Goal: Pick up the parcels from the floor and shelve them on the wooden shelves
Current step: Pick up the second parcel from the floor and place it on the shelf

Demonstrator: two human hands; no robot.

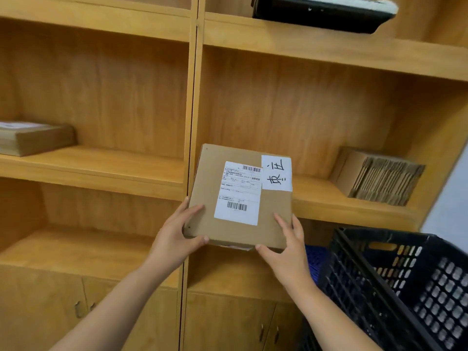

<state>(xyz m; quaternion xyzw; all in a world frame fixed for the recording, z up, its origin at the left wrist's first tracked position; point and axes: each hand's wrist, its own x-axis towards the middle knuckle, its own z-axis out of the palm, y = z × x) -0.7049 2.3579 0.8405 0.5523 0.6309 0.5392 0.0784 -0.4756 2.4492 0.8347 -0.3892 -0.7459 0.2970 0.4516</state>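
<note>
I hold a flat brown cardboard parcel (273, 206) with a white shipping label and a white handwritten sticker on top. My left hand (177, 234) grips its near left corner and my right hand (286, 247) grips its near right corner. The parcel's far end reaches over the front edge of the wooden shelf (329, 201) in the right bay, near the upright divider. Whether it rests on the board I cannot tell.
A stack of folded cardboard (379, 176) lies at the right end of the same shelf. Another brown parcel (33, 138) sits on the left bay's shelf. A black parcel (321, 13) lies on the shelf above. A black plastic crate (405, 287) stands at lower right.
</note>
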